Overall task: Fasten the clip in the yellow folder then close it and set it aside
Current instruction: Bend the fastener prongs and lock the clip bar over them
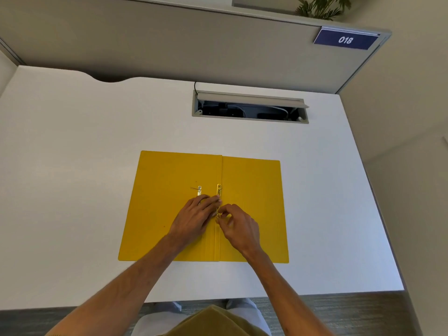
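Left hand (196,214): your fingers press flat beside the clip (218,192), steadying it.
Right hand (236,226): you pinch the clip's near end, to fasten it.
Yellow folder (254,202): lies open.

Just one view here, a head-mounted wide-angle cam looking forward and steeply down over a white desk (72,166). It sits above the near edge of the desk, so the wearer's own lap shows at the bottom centre of the frame and both forearms run up from the bottom corners to the middle. The open yellow folder (169,170) lands dead centre, near enough to make out its metal clip (218,190). The lens bends things quite a bit: desk edges splay outward, and the grey partition (145,44) with its 018 sign (345,40) leans across the top. No second view to compare against
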The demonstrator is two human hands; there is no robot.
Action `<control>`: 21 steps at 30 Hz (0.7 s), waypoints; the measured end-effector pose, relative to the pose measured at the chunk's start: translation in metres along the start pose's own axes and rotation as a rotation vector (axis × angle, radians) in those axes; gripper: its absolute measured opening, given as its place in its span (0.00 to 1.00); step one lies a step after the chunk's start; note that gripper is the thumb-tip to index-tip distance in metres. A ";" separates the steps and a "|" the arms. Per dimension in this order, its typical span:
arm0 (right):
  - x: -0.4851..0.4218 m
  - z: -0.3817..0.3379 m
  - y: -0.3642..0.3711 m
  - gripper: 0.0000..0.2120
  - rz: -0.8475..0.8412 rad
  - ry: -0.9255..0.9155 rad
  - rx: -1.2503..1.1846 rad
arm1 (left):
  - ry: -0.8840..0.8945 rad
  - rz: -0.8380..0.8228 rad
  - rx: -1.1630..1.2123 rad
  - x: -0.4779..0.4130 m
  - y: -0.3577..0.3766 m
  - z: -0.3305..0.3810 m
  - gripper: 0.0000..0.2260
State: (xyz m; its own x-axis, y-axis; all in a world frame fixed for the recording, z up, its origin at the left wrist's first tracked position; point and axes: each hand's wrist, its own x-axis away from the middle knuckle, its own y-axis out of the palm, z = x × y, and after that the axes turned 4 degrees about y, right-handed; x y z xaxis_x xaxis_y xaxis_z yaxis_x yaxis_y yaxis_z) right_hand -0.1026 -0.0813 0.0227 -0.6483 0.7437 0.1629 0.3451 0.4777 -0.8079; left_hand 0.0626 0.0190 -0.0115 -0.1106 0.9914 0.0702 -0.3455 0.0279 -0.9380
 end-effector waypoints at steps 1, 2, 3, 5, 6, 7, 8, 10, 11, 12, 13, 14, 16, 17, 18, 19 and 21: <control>0.001 -0.001 0.001 0.08 0.035 -0.006 0.015 | -0.006 -0.006 0.002 -0.001 -0.001 0.000 0.21; 0.002 -0.002 0.003 0.06 0.062 -0.009 0.027 | -0.011 -0.013 0.004 -0.002 -0.001 0.000 0.21; 0.003 -0.002 0.004 0.05 0.084 -0.009 0.039 | -0.013 -0.018 0.005 -0.002 -0.002 0.001 0.21; 0.005 0.001 0.005 0.03 0.118 -0.010 0.075 | -0.020 -0.015 0.010 -0.003 -0.003 0.003 0.21; 0.007 0.002 0.006 0.03 0.131 -0.010 0.095 | -0.026 -0.007 0.014 -0.003 -0.003 0.004 0.21; 0.008 0.004 0.007 0.03 0.143 -0.006 0.114 | -0.033 0.004 0.022 -0.003 -0.004 0.005 0.20; 0.010 0.006 0.008 0.02 0.149 -0.001 0.130 | -0.042 0.014 0.032 -0.004 -0.005 0.007 0.20; 0.014 0.006 0.011 0.03 0.139 0.012 0.148 | -0.063 0.019 0.053 -0.006 -0.007 0.010 0.20; 0.015 0.005 0.013 0.04 0.128 0.017 0.153 | -0.069 0.019 0.060 -0.008 -0.007 0.010 0.20; 0.017 0.003 0.016 0.04 0.119 0.019 0.156 | -0.073 0.020 0.062 -0.008 -0.008 0.011 0.19; 0.018 0.000 0.019 0.05 0.116 0.022 0.156 | -0.076 0.022 0.061 -0.009 -0.009 0.011 0.19; 0.019 -0.003 0.021 0.05 0.115 0.030 0.152 | -0.080 0.024 0.059 -0.010 -0.010 0.012 0.19; 0.020 -0.006 0.025 0.05 0.108 0.069 0.135 | -0.092 0.029 0.059 -0.011 -0.012 0.013 0.19; 0.020 -0.007 0.026 0.06 0.105 0.089 0.122 | -0.096 0.028 0.061 -0.012 -0.013 0.013 0.20; 0.020 -0.008 0.027 0.06 0.104 0.102 0.107 | -0.097 0.027 0.060 -0.012 -0.014 0.013 0.20; 0.021 -0.008 0.028 0.06 0.106 0.109 0.094 | -0.095 0.026 0.057 -0.012 -0.015 0.013 0.20; 0.022 -0.010 0.029 0.06 0.110 0.113 0.079 | -0.081 0.021 0.042 -0.012 -0.016 0.011 0.21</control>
State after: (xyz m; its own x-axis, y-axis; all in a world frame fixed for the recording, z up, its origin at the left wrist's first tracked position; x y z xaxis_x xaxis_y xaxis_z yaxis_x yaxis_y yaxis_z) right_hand -0.1001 -0.0465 0.0082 -0.5281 0.8392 0.1300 0.3522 0.3557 -0.8657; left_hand 0.0591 0.0048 0.0065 -0.1928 0.9780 0.0792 -0.3809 -0.0002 -0.9246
